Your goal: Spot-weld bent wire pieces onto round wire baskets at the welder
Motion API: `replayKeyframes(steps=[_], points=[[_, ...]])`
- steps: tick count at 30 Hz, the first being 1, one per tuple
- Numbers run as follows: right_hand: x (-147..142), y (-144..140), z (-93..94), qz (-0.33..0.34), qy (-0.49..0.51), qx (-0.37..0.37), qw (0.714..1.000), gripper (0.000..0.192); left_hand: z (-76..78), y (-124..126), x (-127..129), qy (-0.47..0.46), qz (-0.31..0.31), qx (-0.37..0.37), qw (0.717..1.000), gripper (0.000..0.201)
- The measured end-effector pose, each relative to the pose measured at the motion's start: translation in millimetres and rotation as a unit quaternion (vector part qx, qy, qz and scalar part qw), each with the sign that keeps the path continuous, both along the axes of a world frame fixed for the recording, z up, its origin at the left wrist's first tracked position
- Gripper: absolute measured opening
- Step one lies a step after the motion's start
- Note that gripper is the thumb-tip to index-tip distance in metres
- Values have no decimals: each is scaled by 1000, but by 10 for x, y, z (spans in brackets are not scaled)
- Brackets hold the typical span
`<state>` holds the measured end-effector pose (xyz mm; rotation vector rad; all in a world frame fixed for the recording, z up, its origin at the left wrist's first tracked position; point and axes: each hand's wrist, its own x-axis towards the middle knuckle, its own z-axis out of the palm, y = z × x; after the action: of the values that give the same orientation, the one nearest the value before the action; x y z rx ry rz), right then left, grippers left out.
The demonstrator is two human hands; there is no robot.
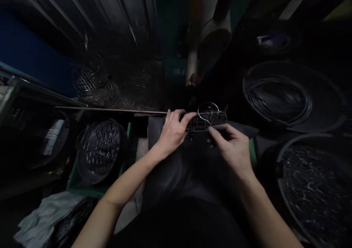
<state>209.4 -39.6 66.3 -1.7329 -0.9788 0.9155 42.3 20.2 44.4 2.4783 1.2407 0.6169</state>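
A dark sheet (176, 167) is spread over the lap and serves as the work surface; a small wire-mesh piece with a ring (206, 119) is rested at its far edge. To the left, a round tub of wire pieces (98, 149) is seated in a green crate (72, 183). A crumpled grey cloth (44, 218) is laid near it.

Wire basket (206, 120) between wire bowl (98, 150), wire tub (313, 189)
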Motion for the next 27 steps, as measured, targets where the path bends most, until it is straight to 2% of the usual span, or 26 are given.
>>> replayKeyframes(steps=[3, 6, 10, 16, 22, 27], points=[[-69, 199, -84, -2, -43, 26, 999, 30, 5, 51, 18, 17, 17, 40, 999, 56], [-159, 288, -160, -10, -67, 61, 996, 29, 5, 127, 6, 14, 27, 50, 998, 56], [-239, 361, -160, -28, -59, 82, 995, 29, 15, 221, -19, 10, 35, 59, 998, 56], [-183, 519, -76, 11, -52, 50, 997, 29, -24, 296, -18, 9, 29, 80, 996, 52], [-213, 570, -143, 20, -71, 31, 997, 32, -26, 340, 8, 18, 39, 79, 996, 49], [-185, 610, -164, 9, -61, 52, 997, 30, -25, 384, 9, 25, 43, 98, 994, 47]])
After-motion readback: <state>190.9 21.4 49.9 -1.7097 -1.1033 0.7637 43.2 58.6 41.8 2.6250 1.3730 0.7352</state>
